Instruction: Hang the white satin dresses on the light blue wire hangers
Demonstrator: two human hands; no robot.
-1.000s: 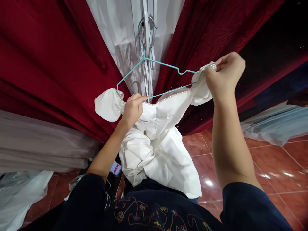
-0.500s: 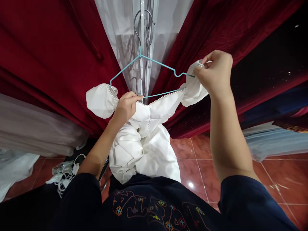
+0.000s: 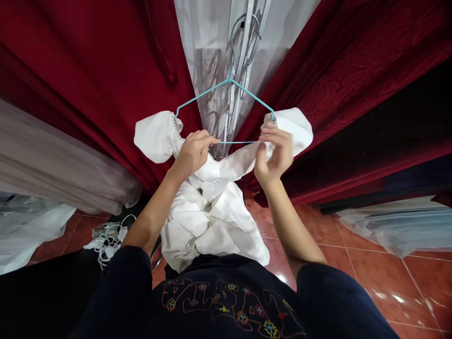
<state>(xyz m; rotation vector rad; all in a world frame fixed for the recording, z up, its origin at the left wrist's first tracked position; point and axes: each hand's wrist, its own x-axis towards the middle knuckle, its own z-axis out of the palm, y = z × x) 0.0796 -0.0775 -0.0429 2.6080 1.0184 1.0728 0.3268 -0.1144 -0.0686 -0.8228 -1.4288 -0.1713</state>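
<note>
A white dress (image 3: pixel 226 226) with puffed sleeves and a pearl-beaded neckline hangs on a light blue wire hanger (image 3: pixel 231 81). Both shoulder ends of the hanger sit inside the sleeve openings. My left hand (image 3: pixel 193 153) is closed around the hanger's bottom bar at the left part of the neckline. Beside the right sleeve (image 3: pixel 294 128), my right hand (image 3: pixel 276 153) has its thumb and curved fingers apart, with fingertips at the beaded edge. The skirt bunches below, against my front.
A white metal rack (image 3: pixel 229 106) stands behind the hanger, its hook up by the rack. Dark red curtains (image 3: pixel 141 70) flank it. White cables (image 3: pixel 108 245) lie at lower left, on red floor tiles (image 3: pixel 374 268). Pale sheer fabric (image 3: pixel 395 226) hangs at right.
The right sleeve has gone over the hanger's right end. My right hand has let go of the sleeve and moved left and down. My left hand keeps its hold on the bar.
</note>
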